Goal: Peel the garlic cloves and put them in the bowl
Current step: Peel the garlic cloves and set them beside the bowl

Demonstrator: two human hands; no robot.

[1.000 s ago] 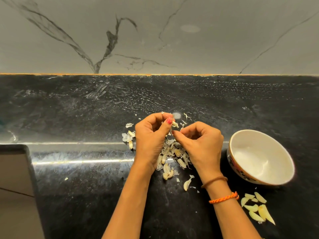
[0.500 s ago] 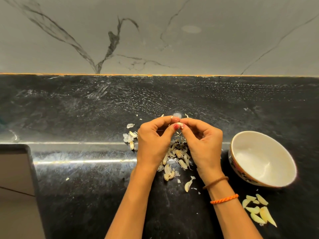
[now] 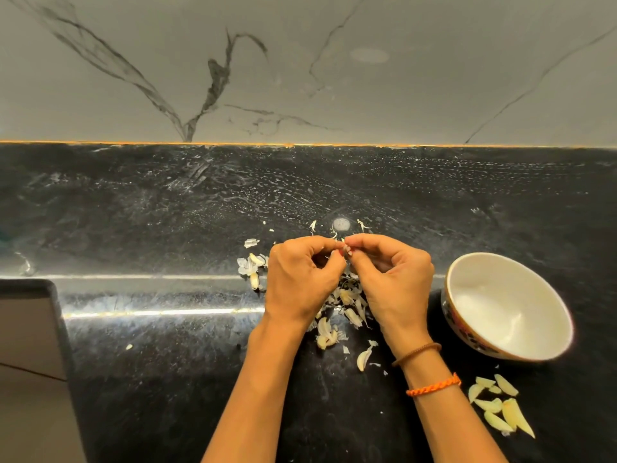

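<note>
I pinch one small garlic clove (image 3: 347, 251) between my left hand (image 3: 300, 279) and right hand (image 3: 394, 279), bowl (image 3: 507, 305) at three o'clock; it looks light, firm, slippery, so fingertips stay at its ends.

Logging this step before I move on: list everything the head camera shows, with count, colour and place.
bowl: one, white inside, patterned outside, nothing visible in it, right on the counter.
peeled cloves: about six, pale yellow, near side of the bowl.
skins and cloves pile: many, whitish, under the hands.
counter: one, black.
wall: grey, veined, behind.
bracelets: two, orange and brown, right wrist.
left hand: pinching a small piece.
right hand: pinching the same piece.
</note>
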